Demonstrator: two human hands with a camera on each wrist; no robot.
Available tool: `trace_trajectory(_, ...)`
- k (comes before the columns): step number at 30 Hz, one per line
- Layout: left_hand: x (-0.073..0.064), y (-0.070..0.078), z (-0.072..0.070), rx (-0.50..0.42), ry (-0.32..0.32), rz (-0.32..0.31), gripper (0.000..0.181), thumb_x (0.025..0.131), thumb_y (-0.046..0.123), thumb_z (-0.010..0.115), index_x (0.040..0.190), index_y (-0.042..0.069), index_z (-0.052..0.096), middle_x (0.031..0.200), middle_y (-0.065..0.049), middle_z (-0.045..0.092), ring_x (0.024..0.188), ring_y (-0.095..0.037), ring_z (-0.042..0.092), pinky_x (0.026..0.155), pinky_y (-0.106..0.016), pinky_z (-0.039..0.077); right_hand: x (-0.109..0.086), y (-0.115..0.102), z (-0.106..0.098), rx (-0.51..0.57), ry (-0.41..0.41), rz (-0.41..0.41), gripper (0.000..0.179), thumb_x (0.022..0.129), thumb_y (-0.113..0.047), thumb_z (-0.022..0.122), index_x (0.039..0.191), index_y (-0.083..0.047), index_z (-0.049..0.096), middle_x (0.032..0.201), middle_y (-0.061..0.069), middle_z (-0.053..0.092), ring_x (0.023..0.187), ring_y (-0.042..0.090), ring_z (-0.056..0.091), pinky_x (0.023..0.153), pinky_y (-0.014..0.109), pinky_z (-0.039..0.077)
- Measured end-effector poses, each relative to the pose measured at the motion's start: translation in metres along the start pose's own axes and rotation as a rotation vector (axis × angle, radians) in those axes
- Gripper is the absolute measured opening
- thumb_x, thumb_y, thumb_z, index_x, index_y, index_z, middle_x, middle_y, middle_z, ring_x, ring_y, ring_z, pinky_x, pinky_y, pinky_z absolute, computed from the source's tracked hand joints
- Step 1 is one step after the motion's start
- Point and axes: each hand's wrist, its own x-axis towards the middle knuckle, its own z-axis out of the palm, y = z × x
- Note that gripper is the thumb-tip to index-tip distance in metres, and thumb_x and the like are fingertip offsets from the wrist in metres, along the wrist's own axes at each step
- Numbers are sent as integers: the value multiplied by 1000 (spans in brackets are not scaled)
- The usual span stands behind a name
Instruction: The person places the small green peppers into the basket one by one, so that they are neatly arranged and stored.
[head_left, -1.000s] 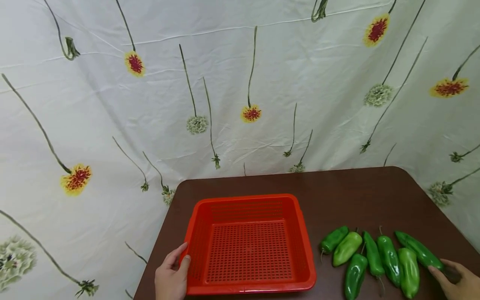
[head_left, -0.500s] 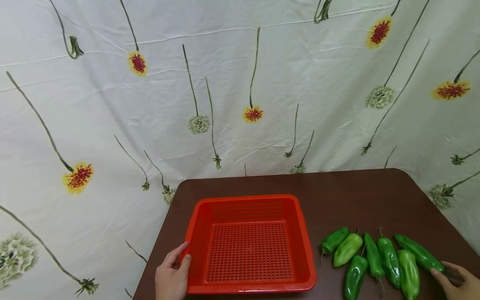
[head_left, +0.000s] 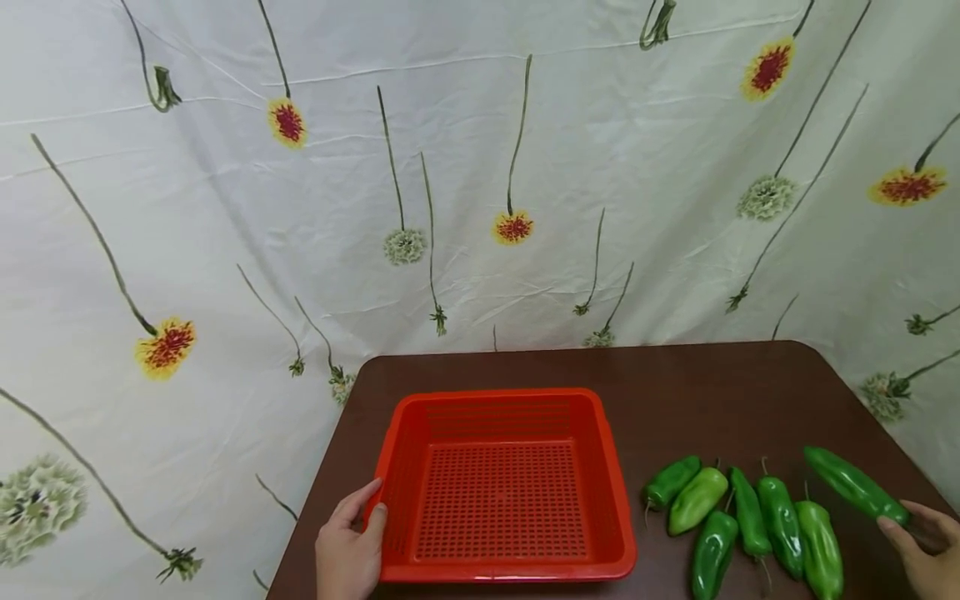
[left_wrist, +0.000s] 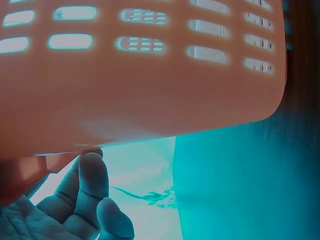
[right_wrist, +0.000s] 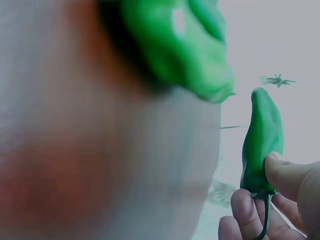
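Observation:
My left hand [head_left: 348, 537] grips the left edge of a red plastic basket [head_left: 495, 572] that has slotted walls and a grid floor. The left wrist view shows the basket's wall [left_wrist: 150, 95] close up, with bent fingers [left_wrist: 93, 175] at its edge. At the far right, my right hand [head_left: 930, 546] pinches a long green pepper [head_left: 855, 483] near its stem end. In the right wrist view this pepper [right_wrist: 262, 135] points tip up, thumb on one side and fingers on the other, its curved stem hanging below.
Several more green peppers [head_left: 780, 525] lie grouped on the dark brown table [head_left: 675, 383], between the basket and my right hand. A pale flower-printed cloth [head_left: 450, 167] hangs behind the table and spreads along its sides.
The pepper in my right hand has come up and to the right, apart from the pale green one beside it. My left hand stays on the basket. The head view has shifted slightly.

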Motion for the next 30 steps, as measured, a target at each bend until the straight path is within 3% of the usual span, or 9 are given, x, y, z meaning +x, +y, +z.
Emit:
trace_trajectory(5, -2, 0, -1, 40, 9, -5, 31, 86, 20, 64, 116, 28, 67, 112, 3, 65, 78, -11, 62, 57, -20, 52, 16, -7, 7, -28, -41, -72, 44, 90, -11, 59, 131, 5, 50, 90, -14, 57, 70, -32, 25, 51, -4, 29)
trace_trajectory(7, -2, -1, -1, 35, 14, -11, 31, 86, 20, 64, 116, 27, 67, 112, 3, 65, 78, -11, 63, 57, -21, 53, 23, -20, 9, -79, -82, -68, 47, 93, -15, 56, 136, 2, 46, 104, 15, 61, 74, -18, 46, 62, 8, 44)
trace_trajectory(9, -3, -2, -1, 24, 18, -13, 31, 86, 19, 63, 116, 26, 67, 112, 3, 65, 78, -13, 64, 56, -21, 53, 30, -37, 12, -159, -92, -72, 49, 94, -19, 55, 137, 2, 45, 112, 23, 58, 76, -10, 46, 61, 16, 46)
trace_trajectory(11, -4, -2, -2, 33, 25, -2, 31, 86, 19, 63, 116, 26, 67, 113, 4, 64, 80, -13, 64, 56, -21, 53, 34, -63, 13, -199, -127, -71, 50, 95, -18, 53, 139, 3, 41, 125, 35, 50, 90, 17, 62, 72, 36, 53)
trace_trajectory(12, -4, -3, -2, 46, 30, 10, 32, 86, 19, 63, 117, 26, 67, 114, 4, 64, 83, -14, 64, 59, -21, 53, 35, -75, 15, -233, -138, -70, 51, 96, -20, 53, 140, 1, 40, 128, 34, 49, 98, 33, 61, 74, 47, 51)
trace_trajectory(16, -3, -2, -4, 76, 20, 37, 32, 88, 19, 60, 119, 26, 65, 120, 4, 62, 97, -17, 62, 70, -29, 55, 33, -123, 20, -286, -196, -154, 54, 95, -24, 54, 141, -1, 39, 130, 36, 47, 108, 54, 51, 73, 60, 47)
trace_trajectory(23, 0, -1, -3, 117, 73, 81, 32, 86, 20, 62, 116, 27, 67, 119, 6, 63, 95, -13, 62, 68, -22, 51, 26, -177, 39, -208, -277, -364, 54, 91, -33, 60, 136, -5, 49, 115, 32, 60, 99, 47, 58, 51, 33, 48)
trace_trajectory(27, 0, -1, -2, 104, 67, 75, 32, 86, 19, 62, 116, 26, 67, 119, 5, 63, 93, -14, 63, 65, -20, 50, 17, -202, 54, -136, -307, -441, 50, 88, -35, 64, 131, -11, 54, 112, 25, 64, 85, 10, 64, 51, 17, 41)
trace_trajectory(30, -1, -1, -1, 110, 58, 66, 32, 86, 20, 62, 117, 26, 67, 120, 4, 63, 96, -15, 62, 68, -23, 50, 6, -220, 68, -93, -327, -483, 49, 87, -35, 65, 129, -13, 56, 111, 21, 66, 84, 2, 63, 55, 14, 43)
